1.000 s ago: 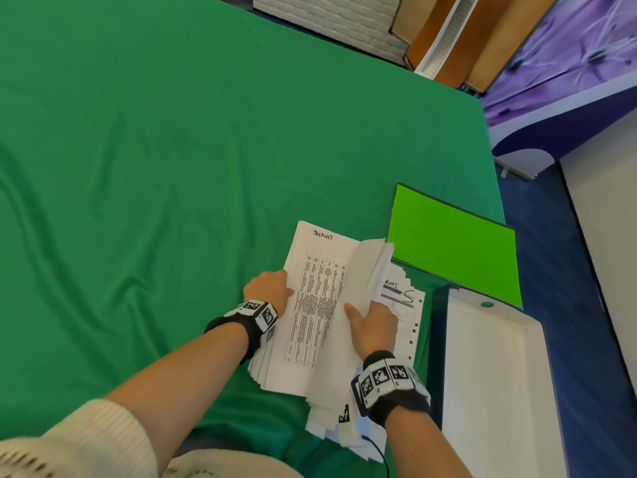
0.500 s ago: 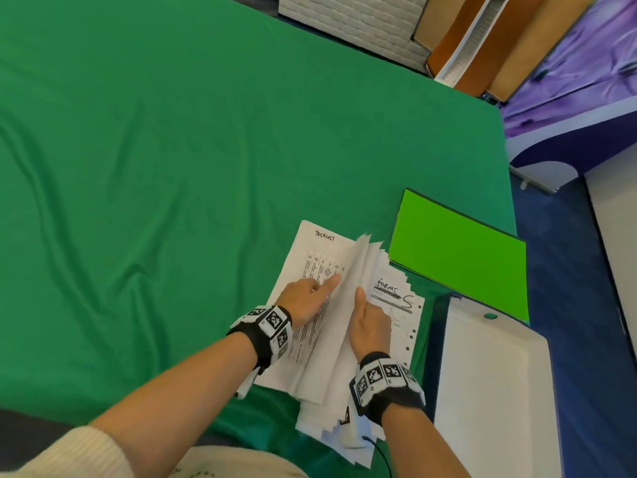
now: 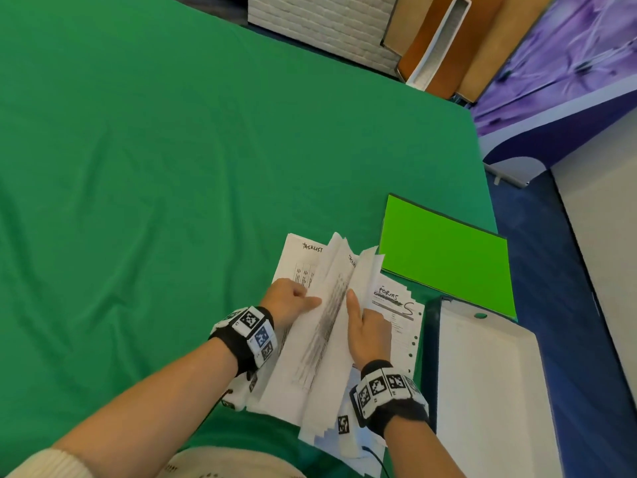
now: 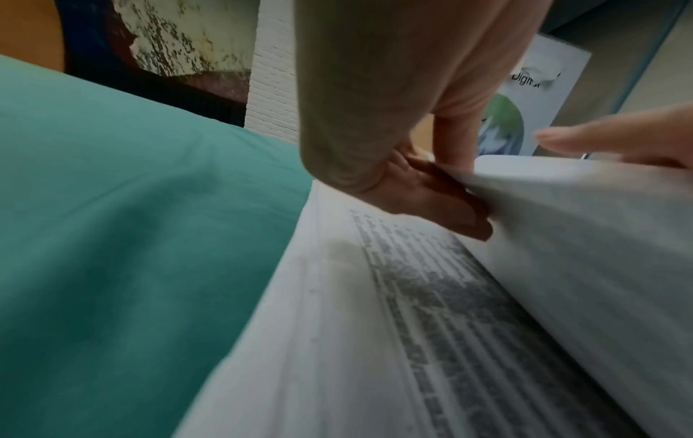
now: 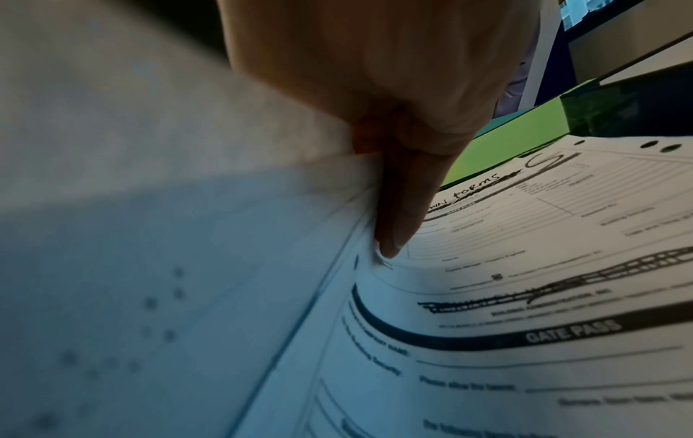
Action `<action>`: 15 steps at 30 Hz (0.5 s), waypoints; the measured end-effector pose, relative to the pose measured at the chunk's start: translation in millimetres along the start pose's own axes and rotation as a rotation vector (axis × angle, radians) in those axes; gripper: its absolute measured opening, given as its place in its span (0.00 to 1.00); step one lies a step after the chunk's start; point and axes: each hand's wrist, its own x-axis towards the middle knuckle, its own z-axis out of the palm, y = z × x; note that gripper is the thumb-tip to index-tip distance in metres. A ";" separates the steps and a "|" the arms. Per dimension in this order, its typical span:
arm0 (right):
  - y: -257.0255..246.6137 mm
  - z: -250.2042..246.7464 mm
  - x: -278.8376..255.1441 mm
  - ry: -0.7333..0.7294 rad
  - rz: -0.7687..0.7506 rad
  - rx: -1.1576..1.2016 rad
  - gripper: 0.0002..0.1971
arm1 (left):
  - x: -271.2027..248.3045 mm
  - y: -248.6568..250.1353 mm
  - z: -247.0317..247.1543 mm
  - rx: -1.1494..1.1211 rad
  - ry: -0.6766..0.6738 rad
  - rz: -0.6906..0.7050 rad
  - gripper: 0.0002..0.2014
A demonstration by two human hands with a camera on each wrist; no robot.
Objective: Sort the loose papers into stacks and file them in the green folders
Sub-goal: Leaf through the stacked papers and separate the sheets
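A pile of loose white papers (image 3: 324, 357) lies on the green cloth near the front edge. Its left part shows a sheet headed TASKLIST (image 3: 299, 257); its right part shows a punched sheet headed FORMS (image 3: 396, 305). Between them several sheets stand lifted in a fan. My left hand (image 3: 293, 301) holds the fan from the left, fingers curled against the sheets (image 4: 442, 201). My right hand (image 3: 367, 322) grips it from the right, index finger laid along the paper and another finger pressed into the fold (image 5: 394, 225). A bright green folder (image 3: 444, 257) lies closed just beyond the pile.
A white open binder or tray (image 3: 489, 401) lies right of the papers at the table's right edge (image 3: 489, 215). The green cloth (image 3: 172, 201) stretches far to the left and back. Boards and a white brick panel (image 3: 320, 25) lean beyond the far edge.
My left hand has moved from the pile's left edge onto the lifted sheets. More sheets now stand up in the fan, and my right index finger has straightened along them.
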 end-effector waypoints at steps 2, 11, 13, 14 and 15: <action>-3.4 0.9 1.4 -0.005 0.011 0.017 0.33 | -2.0 3.1 5.9 -0.069 -0.087 0.018 0.22; -9.8 5.1 0.0 -0.003 0.016 0.010 0.23 | -7.6 13.7 1.0 0.012 -0.344 0.006 0.16; -17.2 8.8 -3.0 -0.025 0.035 0.018 0.26 | -7.9 11.4 -1.1 0.082 -0.392 0.032 0.18; -18.2 11.6 -2.1 -0.032 0.046 0.025 0.27 | -9.0 11.2 -0.4 0.112 -0.418 0.037 0.19; -17.8 13.5 -0.2 -0.029 0.055 0.024 0.27 | -8.0 9.3 1.5 0.131 -0.433 0.032 0.20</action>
